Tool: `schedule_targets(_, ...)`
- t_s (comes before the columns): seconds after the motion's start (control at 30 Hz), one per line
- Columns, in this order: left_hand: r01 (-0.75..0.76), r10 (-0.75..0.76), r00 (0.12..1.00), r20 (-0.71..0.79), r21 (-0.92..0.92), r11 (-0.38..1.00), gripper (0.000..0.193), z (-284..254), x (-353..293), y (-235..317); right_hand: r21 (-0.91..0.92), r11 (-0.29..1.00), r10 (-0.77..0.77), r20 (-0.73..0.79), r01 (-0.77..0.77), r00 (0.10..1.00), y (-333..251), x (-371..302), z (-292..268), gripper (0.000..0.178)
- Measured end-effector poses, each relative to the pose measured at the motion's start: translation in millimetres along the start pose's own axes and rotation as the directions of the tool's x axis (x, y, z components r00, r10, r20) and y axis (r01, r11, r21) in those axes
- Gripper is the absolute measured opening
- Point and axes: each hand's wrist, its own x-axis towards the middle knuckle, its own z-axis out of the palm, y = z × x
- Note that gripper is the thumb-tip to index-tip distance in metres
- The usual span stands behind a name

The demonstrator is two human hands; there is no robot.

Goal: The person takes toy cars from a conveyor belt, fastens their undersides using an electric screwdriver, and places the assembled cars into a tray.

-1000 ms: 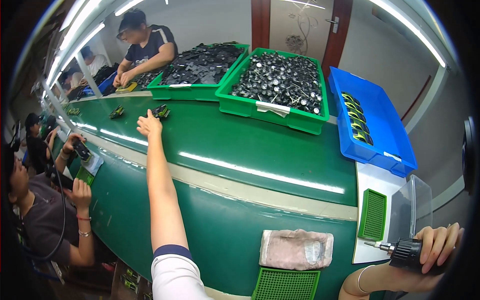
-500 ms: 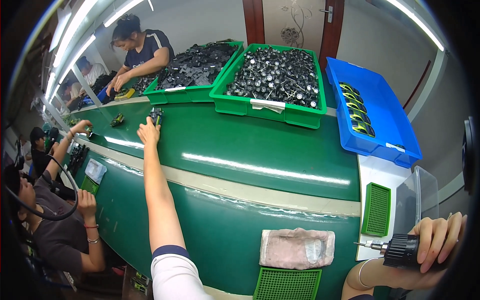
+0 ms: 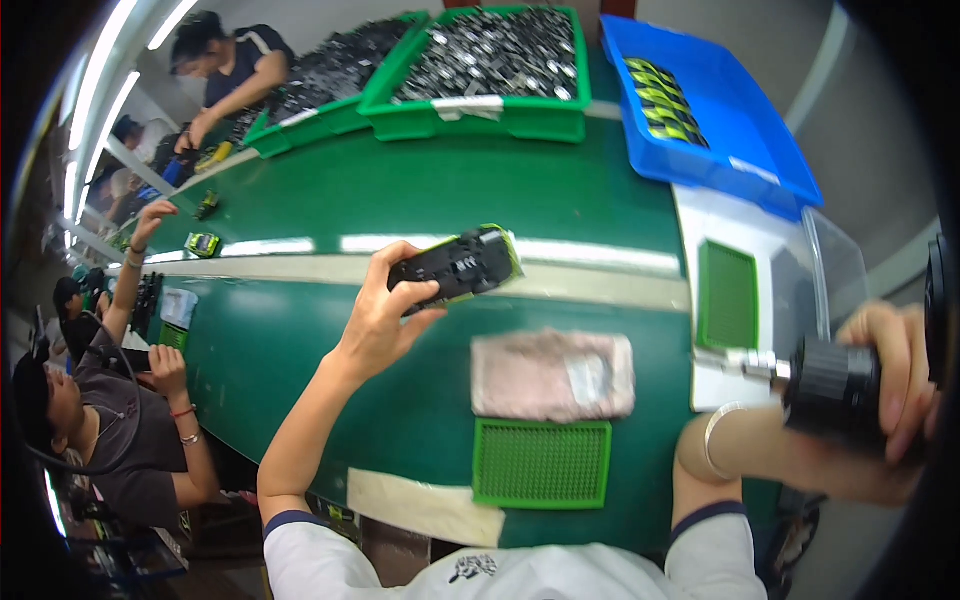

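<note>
Left hand (image 3: 378, 315), fingers clasping a black toy car (image 3: 457, 266) with green trim; right hand (image 3: 890, 365), at 3 o'clock, wrapped around a black screwdriver (image 3: 815, 378).

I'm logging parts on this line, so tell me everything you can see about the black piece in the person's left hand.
The black toy-car chassis is a long, flat, moulded plastic piece, dark on the face turned to the camera, with a lime-green edge showing along its top and right end. It is held above the green conveyor belt, lying nearly level, its right end slightly higher. The left hand pinches its left end, thumb below and fingers over the top. Nothing else touches it. Fine detail is blurred.
</note>
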Motion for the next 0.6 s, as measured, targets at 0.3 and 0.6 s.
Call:
schedule_targets(0.3,0.119,-0.026,0.912,0.41,-0.204,0.972,0.028,36,0,79,-0.177,0.979,0.09,-0.058,-0.099,0.994,-8,-7,-16,0.039)
schedule_targets(0.6,0.119,-0.058,0.907,0.416,-0.122,0.985,0.027,41,-3,93,-0.152,0.977,0.149,-0.013,-0.15,0.989,-33,-12,-34,0.04)
